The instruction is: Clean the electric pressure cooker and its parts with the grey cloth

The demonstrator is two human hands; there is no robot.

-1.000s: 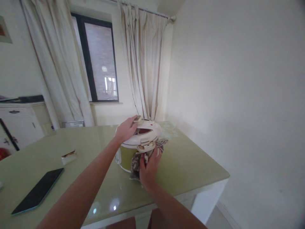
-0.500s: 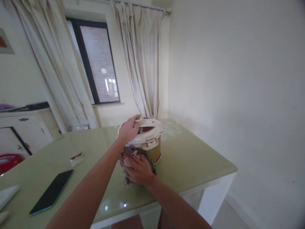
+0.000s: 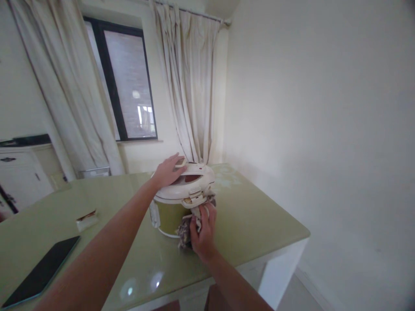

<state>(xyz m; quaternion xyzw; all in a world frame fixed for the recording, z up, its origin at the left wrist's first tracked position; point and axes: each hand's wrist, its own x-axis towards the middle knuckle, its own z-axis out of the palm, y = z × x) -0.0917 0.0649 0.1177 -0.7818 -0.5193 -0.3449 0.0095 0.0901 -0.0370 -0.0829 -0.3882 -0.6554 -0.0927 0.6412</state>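
Observation:
A rice cooker (image 3: 168, 218) with a green body and white lid stands upright on the table. Across the left side of its lid lies my left hand (image 3: 168, 171), fingers stretched out and touching the top near the handle. My right hand (image 3: 205, 229) is closed on a crumpled grey-brown cloth (image 3: 184, 233), pressed to the cooker's front right side below the latch. Part of the body is hidden behind the cloth and that hand.
The glossy green table (image 3: 256, 220) has its right edge near a white wall. On its left side lie a dark tablet (image 3: 42, 270) and a small white item (image 3: 87, 220) with a brown top. A curtained window (image 3: 129, 82) is behind.
My right hand has moved the cloth from the cooker's front toward its right side, uncovering the green front. My left hand stays on the lid. The view has shifted slightly.

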